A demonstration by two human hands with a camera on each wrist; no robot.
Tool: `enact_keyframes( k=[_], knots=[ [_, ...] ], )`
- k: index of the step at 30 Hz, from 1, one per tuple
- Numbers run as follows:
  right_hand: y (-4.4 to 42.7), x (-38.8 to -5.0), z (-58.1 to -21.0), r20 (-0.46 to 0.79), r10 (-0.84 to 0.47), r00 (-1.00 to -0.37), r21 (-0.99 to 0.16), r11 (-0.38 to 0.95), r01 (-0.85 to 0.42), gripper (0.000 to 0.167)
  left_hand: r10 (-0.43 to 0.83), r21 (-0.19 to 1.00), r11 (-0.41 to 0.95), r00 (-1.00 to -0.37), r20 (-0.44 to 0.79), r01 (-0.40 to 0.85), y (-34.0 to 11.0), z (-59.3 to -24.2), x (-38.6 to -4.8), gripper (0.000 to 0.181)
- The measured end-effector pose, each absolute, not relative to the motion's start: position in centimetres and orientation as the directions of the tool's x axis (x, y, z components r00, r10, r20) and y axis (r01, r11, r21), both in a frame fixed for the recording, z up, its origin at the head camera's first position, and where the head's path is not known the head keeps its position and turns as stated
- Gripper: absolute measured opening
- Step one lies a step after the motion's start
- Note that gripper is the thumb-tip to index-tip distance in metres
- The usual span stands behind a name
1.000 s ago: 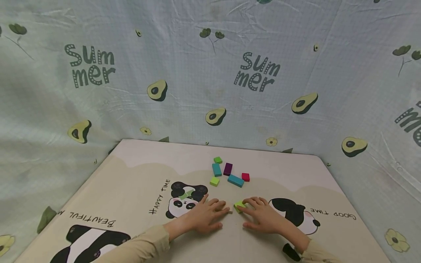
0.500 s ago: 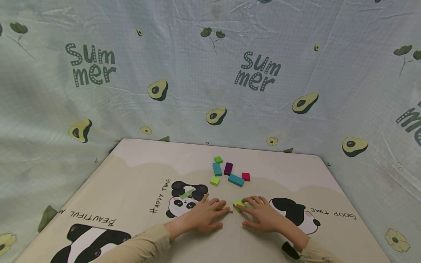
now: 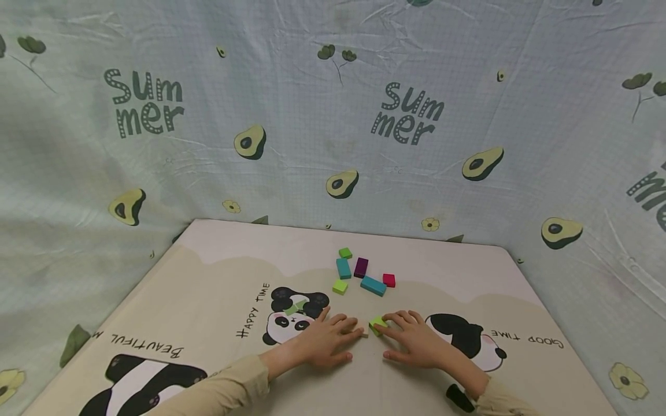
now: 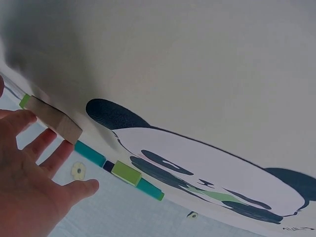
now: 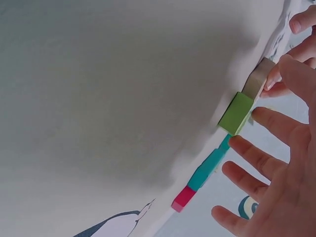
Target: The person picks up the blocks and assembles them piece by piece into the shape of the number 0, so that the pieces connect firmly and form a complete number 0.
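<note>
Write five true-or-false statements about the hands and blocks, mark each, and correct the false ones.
1. A plain wooden block is nearest the left hand. True.
2. In the head view, the red block lies right of the purple block. True.
3. The red block is under the left hand. False: it lies beyond both hands.
4. A lime-green block is nearest the right hand. True.
5. The purple block sits on the wooden block. False: it lies apart on the table.

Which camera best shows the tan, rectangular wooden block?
The left wrist view: the tan, rectangular wooden block looms large, a long side and end visible. The head view shows a sliver beside the left hand; the right wrist view shows it smaller, partly hidden.
</note>
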State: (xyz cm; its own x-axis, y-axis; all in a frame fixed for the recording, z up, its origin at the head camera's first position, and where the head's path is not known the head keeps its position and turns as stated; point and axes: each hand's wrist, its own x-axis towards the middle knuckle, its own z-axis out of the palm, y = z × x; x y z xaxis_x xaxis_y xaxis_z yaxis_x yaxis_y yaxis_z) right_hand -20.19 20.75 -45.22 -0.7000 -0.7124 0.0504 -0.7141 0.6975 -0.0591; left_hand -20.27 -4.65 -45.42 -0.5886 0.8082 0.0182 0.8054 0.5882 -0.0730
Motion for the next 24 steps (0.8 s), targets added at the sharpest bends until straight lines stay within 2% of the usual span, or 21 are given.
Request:
enact_keyframes(
  k=[6,24],
  knots=[
    [20.68,-19.95,-44.8,0.026,-0.689,-0.724,-0.055,0.723,-0.689,0.053,0.813,-0.064,0.582,-0.581,0.038,0.811,-4.75,-45.48,-20.23,0.051],
    [20.58,-20.41,-44.39,0.015,-0.712,-0.702,-0.073,0.699,-0.711,0.045,0.803,-0.036,0.595,-0.595,0.01,0.803,-4.57,-44.83,-20.42,0.05]
  ],
)
